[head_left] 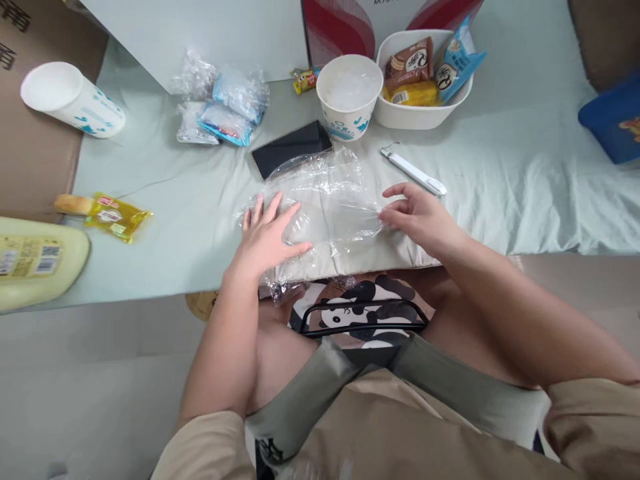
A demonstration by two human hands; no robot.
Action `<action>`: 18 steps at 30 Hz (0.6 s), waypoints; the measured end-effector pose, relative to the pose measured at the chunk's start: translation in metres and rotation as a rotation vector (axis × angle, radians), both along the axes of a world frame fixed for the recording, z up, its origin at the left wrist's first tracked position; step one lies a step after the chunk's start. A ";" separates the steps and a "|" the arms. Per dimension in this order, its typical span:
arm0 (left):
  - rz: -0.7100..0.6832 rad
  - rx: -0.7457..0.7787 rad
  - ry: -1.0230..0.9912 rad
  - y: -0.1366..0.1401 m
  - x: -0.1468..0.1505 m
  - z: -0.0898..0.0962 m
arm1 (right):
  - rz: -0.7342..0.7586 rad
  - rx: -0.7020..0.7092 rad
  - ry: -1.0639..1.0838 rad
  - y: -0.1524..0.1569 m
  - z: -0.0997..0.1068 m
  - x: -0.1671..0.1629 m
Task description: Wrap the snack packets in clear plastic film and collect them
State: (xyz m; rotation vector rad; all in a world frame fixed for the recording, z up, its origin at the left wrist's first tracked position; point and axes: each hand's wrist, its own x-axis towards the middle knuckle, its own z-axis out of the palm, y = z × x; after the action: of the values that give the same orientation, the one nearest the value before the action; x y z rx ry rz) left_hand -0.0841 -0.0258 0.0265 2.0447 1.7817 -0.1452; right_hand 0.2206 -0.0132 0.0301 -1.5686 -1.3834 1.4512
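Spreading wide, the left hand [263, 241] is resting on clear plastic [337, 210], probably steadying it against the cloth [505, 207] by the phone [293, 148], while the right hand [423, 219] is pinching an edge.

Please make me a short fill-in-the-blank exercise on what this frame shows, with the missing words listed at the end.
1. The left hand lies spread on the clear plastic, and the ____ pinches it.
2. The phone lies with its screen facing ____.
3. The tub of snacks is ____ in colour.
4. The black-and-white animal print shows ____.

Missing words: right hand; up; white; pandas.
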 end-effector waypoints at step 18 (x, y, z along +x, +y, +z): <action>0.008 0.015 -0.023 0.001 0.000 -0.002 | 0.007 -0.196 -0.018 -0.002 0.025 0.007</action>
State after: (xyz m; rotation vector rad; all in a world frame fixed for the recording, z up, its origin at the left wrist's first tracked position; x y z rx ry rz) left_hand -0.0846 -0.0251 0.0249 2.0412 1.7816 -0.1057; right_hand 0.2279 -0.0147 0.0555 -1.7017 -1.2900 1.6224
